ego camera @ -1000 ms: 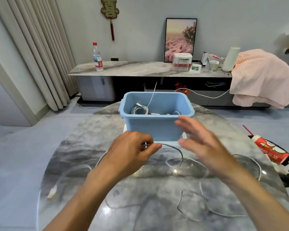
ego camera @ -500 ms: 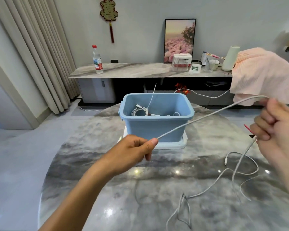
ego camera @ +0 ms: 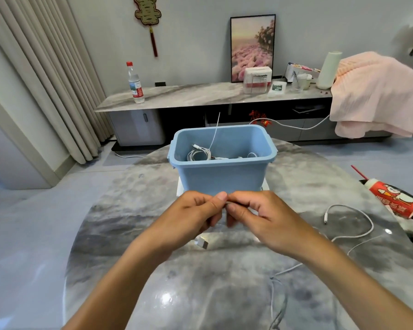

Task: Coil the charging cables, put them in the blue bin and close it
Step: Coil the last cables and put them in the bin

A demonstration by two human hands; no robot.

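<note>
1. The white charging cable point(ego camera: 358, 231) is partly lifted: a short stretch is pinched between both hands just in front of the blue bin point(ego camera: 221, 163), while the rest trails over the marble counter point(ego camera: 129, 234) to the right, looping round to a small plug end that lies on the surface.
2. A white USB plug point(ego camera: 202, 244) hangs just under the left hand, above the counter.
3. The left hand point(ego camera: 196, 210) has its grip narrow, thumb and curled fingers pinching the cable.
4. The right hand point(ego camera: 260, 213) meets it thumb to thumb, its grip likewise narrow and closed on the same cable.
5. The blue bin stands open on the far side of the counter, with coiled white cables point(ego camera: 199, 154) lying in its bottom and one thin end sticking up past the rim.
6. The bin rests on a flat white piece point(ego camera: 180, 188), which could be its lid; I cannot tell.
7. A red and white pack point(ego camera: 393, 198) lies at the counter's right edge.
8. Behind, a low sideboard point(ego camera: 188, 96) carries a water bottle point(ego camera: 135, 84), and a pink blanket point(ego camera: 377, 91) drapes over its right end.
</note>
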